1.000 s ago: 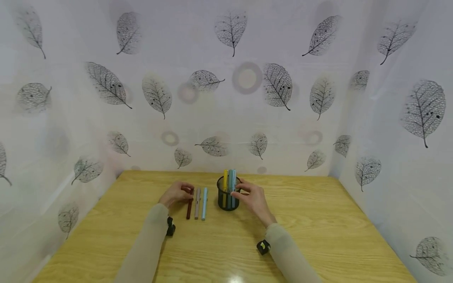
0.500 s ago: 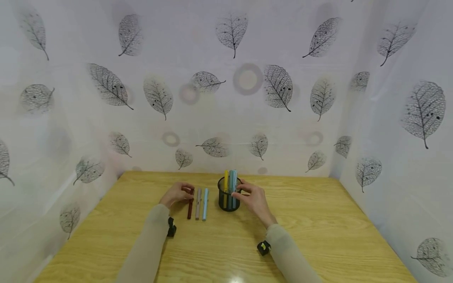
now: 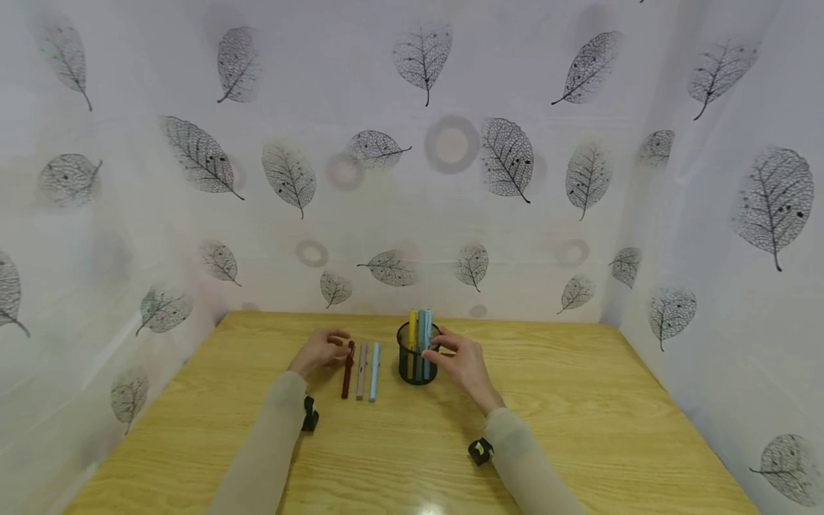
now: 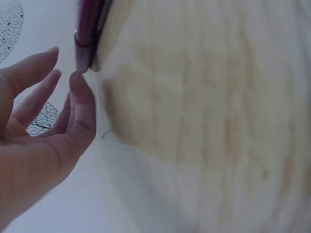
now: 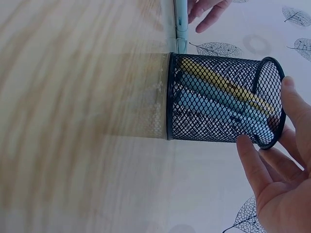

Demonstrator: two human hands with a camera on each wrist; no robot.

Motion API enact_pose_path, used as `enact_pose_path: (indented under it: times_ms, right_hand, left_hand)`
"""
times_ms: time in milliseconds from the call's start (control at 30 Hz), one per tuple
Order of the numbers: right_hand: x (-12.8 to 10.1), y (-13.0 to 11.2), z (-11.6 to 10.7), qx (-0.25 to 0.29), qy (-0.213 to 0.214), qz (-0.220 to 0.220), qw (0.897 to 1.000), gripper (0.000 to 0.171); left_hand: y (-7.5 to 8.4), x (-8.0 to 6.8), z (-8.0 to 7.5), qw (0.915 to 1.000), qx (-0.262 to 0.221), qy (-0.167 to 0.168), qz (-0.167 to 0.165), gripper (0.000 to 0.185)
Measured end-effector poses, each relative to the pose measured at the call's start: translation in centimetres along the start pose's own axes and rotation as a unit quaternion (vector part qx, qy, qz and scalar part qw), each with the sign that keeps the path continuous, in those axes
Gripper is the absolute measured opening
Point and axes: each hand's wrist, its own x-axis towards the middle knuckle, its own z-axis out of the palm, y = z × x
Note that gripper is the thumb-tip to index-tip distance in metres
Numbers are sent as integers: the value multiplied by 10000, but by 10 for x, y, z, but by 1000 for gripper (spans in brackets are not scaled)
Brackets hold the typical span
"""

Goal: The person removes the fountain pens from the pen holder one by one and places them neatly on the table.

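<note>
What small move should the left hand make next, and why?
Probably draw the left hand back: it doesn't appear to grip the dark red pen, which already lies on the table side by side with the pinkish-grey pen.

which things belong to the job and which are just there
Job, likely: mesh cup, yellow pen and bluish pens inside it, dark red pen, greyish pen, light blue pen

Just there: leaf-print backdrop, wooden table, black wrist devices
</note>
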Motion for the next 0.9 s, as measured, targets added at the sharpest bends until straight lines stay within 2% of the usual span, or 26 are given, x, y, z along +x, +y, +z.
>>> enact_pose_path:
  times_ms: [133, 300, 433, 700, 900]
  right_hand:
    - [0, -1, 0, 71, -12, -10, 10000, 30]
    - [-1, -1, 0, 80, -4, -12, 10000, 30]
    - [-1, -1, 0, 61, 37, -8, 10000, 30]
    - [-1, 1, -1, 67, 18, -23, 10000, 31]
    - [-1, -1, -2, 113, 7, 46, 9999, 31]
  left_hand:
    - [5, 0, 1, 9994, -266, 128, 181, 41]
    - [15, 0, 6, 9974, -487, 54, 523, 41]
    - [23, 0, 14, 9960, -582, 133, 671, 39]
    - [28, 3, 32, 9917, -888, 442, 819, 31]
    - [39, -1, 43, 9889, -940, 383, 1088, 23]
